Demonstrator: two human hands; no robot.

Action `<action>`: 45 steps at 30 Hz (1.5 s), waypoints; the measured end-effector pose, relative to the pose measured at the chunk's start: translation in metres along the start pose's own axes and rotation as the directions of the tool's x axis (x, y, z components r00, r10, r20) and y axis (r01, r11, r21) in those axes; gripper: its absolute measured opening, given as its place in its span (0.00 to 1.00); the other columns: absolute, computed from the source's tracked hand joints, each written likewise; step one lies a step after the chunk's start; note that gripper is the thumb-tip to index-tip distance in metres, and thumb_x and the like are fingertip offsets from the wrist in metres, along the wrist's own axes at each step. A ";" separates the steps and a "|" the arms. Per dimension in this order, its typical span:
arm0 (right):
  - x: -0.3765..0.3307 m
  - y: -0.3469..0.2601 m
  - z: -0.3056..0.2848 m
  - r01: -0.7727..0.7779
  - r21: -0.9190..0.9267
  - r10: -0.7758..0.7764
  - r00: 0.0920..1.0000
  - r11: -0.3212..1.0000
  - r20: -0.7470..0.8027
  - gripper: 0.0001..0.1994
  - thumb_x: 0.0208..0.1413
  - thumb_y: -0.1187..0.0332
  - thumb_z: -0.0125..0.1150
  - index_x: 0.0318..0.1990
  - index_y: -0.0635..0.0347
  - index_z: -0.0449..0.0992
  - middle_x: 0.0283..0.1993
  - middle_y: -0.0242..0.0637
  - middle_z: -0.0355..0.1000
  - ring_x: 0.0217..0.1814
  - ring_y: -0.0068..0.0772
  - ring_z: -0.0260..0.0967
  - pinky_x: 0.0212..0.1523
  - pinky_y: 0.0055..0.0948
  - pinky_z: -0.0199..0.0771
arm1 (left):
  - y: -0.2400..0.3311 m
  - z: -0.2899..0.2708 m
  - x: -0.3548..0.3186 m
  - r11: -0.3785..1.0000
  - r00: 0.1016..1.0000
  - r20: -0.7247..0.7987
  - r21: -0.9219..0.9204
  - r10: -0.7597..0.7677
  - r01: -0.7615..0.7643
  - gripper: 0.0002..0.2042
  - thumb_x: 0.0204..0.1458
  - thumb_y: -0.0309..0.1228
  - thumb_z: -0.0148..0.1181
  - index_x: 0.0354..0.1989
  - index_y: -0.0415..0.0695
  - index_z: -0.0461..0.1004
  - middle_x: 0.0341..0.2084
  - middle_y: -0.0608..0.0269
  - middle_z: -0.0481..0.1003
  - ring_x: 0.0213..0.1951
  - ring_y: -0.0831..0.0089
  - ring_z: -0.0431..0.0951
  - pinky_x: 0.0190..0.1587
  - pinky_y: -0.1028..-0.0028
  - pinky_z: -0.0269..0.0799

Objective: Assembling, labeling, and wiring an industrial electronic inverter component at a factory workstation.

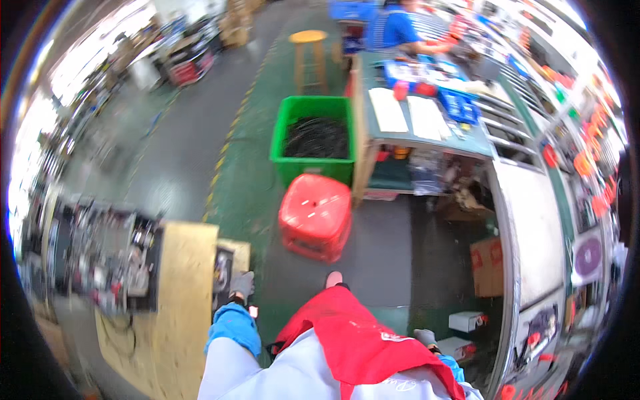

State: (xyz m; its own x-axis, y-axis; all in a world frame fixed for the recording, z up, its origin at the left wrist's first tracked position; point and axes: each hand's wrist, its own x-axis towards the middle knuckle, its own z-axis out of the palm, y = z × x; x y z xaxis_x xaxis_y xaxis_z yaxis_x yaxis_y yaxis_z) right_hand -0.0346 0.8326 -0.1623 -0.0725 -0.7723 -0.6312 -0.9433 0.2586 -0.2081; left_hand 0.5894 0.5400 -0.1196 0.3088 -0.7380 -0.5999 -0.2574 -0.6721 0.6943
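My left hand (242,285), in a grey glove below a blue sleeve cover, hangs beside the wooden bench (188,300). A small dark case or machine part (223,273) sits at the bench's edge near it. My right hand (425,337), also gloved in grey, is low at my other side, left of a small white box (467,322). The fingers of both hands are too small and blurred to read. No held thing can be made out in either. A red plastic stool (316,215) stands in front of me.
Behind the stool is a green bin (313,164) of black strands, with a wooden stool (309,40) farther back. A workbench (427,141) with papers and blue trays stands at right; a person in blue (400,30) works beyond it. A cardboard box (487,267) lies at right.
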 end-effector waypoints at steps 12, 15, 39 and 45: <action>0.016 0.034 -0.077 -0.230 0.204 0.277 0.929 0.952 -0.246 0.11 0.52 0.64 0.57 0.28 0.64 0.77 0.25 0.42 0.74 0.29 0.40 0.75 0.29 0.38 0.74 | 0.177 0.277 0.206 0.807 0.739 0.664 0.370 0.117 -0.460 0.08 0.53 0.34 0.57 0.25 0.46 0.69 0.15 0.60 0.67 0.14 0.67 0.69 0.16 0.64 0.68; 0.004 0.076 -0.056 -0.371 0.856 0.715 0.699 0.360 0.002 0.09 0.53 0.66 0.55 0.36 0.60 0.80 0.29 0.44 0.76 0.33 0.45 0.76 0.32 0.38 0.74 | 0.295 0.417 0.092 0.886 0.728 0.686 0.332 0.009 -0.324 0.09 0.55 0.36 0.53 0.28 0.44 0.73 0.21 0.57 0.73 0.22 0.65 0.75 0.24 0.62 0.71; 0.024 0.479 -0.120 -0.770 0.634 0.954 -0.135 0.070 -0.269 0.18 0.58 0.66 0.53 0.53 0.64 0.70 0.45 0.54 0.72 0.48 0.51 0.70 0.50 0.43 0.71 | 0.557 0.932 -0.158 -0.082 0.320 0.852 0.385 0.414 -0.919 0.33 0.51 0.54 0.54 0.61 0.45 0.64 0.54 0.48 0.71 0.55 0.50 0.70 0.56 0.57 0.68; 0.001 0.424 -0.152 -0.807 0.568 0.977 0.051 0.163 -0.208 0.17 0.59 0.67 0.52 0.52 0.66 0.71 0.42 0.54 0.73 0.44 0.51 0.72 0.45 0.42 0.73 | 0.628 1.018 -0.140 -0.096 0.500 0.765 0.580 0.406 -0.809 0.41 0.48 0.60 0.56 0.63 0.42 0.60 0.60 0.46 0.64 0.62 0.48 0.63 0.61 0.54 0.61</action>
State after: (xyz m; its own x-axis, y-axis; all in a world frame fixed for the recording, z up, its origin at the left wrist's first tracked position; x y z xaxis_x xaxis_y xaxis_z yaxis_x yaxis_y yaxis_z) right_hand -0.4839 0.8531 -0.1379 -0.9925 0.0925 -0.0796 0.0886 0.9948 0.0510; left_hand -0.5473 0.1599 -0.0046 -0.6503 -0.6877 -0.3227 -0.7561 0.6269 0.1878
